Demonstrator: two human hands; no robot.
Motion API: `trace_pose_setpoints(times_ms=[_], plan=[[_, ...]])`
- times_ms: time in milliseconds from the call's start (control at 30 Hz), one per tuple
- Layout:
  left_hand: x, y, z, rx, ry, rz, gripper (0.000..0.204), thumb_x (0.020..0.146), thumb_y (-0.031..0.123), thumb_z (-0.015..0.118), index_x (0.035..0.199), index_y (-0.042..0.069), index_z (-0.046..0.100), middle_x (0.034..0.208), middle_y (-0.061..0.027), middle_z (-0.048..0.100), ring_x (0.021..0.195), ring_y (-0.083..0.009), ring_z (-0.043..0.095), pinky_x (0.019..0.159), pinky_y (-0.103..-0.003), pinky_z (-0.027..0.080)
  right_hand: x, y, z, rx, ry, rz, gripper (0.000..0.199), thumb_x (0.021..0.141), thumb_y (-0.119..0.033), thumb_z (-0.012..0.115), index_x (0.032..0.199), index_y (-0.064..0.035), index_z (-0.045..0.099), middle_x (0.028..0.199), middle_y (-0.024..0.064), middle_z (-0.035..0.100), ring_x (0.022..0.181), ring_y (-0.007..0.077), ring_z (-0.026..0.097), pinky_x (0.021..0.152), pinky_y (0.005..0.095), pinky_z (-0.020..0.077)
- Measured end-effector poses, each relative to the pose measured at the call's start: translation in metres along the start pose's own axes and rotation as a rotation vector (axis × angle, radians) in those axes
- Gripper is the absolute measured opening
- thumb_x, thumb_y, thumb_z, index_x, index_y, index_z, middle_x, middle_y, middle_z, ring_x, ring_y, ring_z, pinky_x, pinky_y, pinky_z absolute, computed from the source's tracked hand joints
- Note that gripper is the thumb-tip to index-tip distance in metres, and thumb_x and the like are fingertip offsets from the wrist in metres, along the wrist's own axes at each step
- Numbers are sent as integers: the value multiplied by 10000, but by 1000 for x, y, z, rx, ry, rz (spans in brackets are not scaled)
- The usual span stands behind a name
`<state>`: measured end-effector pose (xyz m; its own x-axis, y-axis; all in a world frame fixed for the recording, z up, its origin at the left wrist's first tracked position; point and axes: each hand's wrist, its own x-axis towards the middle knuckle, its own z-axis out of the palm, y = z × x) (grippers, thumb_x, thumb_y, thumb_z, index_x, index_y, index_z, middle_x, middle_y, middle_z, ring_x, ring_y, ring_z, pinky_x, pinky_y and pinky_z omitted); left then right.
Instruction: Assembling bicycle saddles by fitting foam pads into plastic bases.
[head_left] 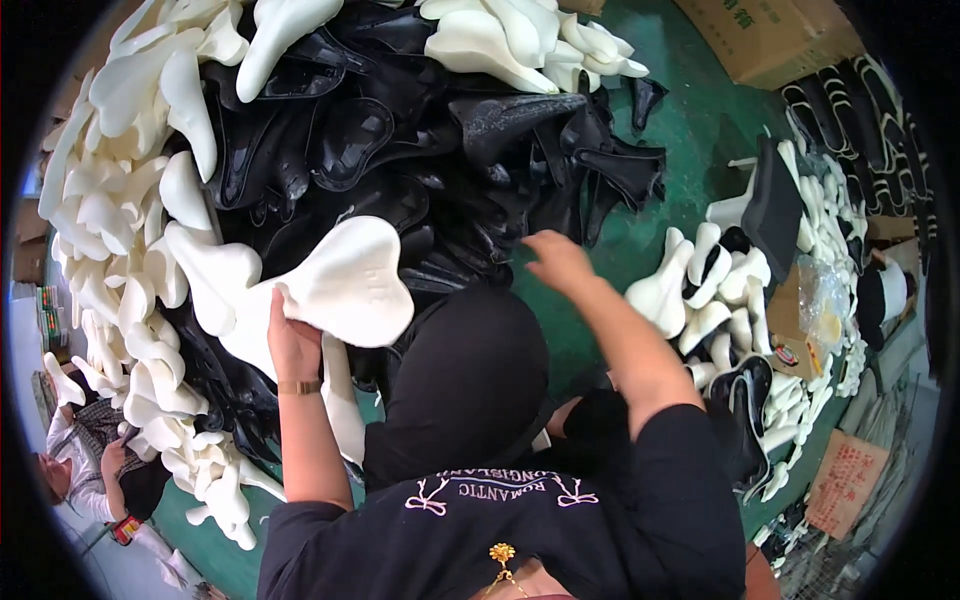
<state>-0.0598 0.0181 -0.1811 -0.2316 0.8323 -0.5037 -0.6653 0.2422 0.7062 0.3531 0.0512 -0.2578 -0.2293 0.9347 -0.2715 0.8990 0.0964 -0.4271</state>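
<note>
White foam saddle pad (345,285) sits in the left hand (290,345), fingers curled round its narrow end, the broad end up over the heap of black saddle shells (430,160). Blurred, the right hand (558,260) reaches over that heap with fingers loosely spread, holding nothing. Shells and white pads (110,230) overlap too thickly to count. One black shell (465,385) covers the lap.

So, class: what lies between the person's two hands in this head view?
Between the left hand, holding a white foam saddle pad, and the right hand lie black saddle shells, seen in the head view.
</note>
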Motion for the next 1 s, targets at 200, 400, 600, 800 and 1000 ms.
trace_pose_setpoints(times_ms=[200, 400, 600, 800, 1000], plan=[[2, 1, -8, 75, -35, -120, 543, 973, 479, 465, 1291, 39, 487, 1239, -100, 595, 1102, -234, 581, 936, -398, 472, 67, 1, 92, -350, 282, -137, 267, 849, -134, 541, 1104, -105, 615, 1183, 83, 549, 1199, 296, 478, 962, 465, 422], [1, 8, 21, -67, -55, -55, 596, 969, 541, 428, 1284, 40, 504, 1234, -112, 590, 1119, -274, 567, 973, -403, 457, 54, -7, 48, -176, 54, -112, 238, 763, -154, 608, 991, -83, 604, 1064, 96, 575, 1047, 320, 555, 889, 453, 462], [-42, 31, 71, -311, -350, -52, 628, 949, 583, 430, 1280, 56, 506, 1228, -119, 591, 1114, -260, 569, 969, -402, 472, -10, 23, -2, 936, 256, 538, 320, 677, -137, 591, 973, -14, 600, 839, 124, 625, 820, 265, 603, 715, 393, 478], [-108, 43, 118, -324, -399, -141, 578, 961, 536, 437, 1277, 53, 476, 1181, -182, 594, 1108, -306, 570, 975, -449, 464, -109, -26, -100, 1742, 395, 377, 421, 715, -90, 510, 1105, 56, 570, 1012, 143, 628, 901, 259, 599, 834, 351, 470], [-146, 7, 156, -306, -684, -177, 631, 929, 610, 440, 1235, 62, 504, 1086, -159, 613, 1045, -301, 581, 978, -438, 438, -205, -147, -151, 1328, 763, -93, 502, 755, -86, 500, 1219, 100, 538, 1036, 136, 608, 939, 236, 592, 858, 293, 456]])
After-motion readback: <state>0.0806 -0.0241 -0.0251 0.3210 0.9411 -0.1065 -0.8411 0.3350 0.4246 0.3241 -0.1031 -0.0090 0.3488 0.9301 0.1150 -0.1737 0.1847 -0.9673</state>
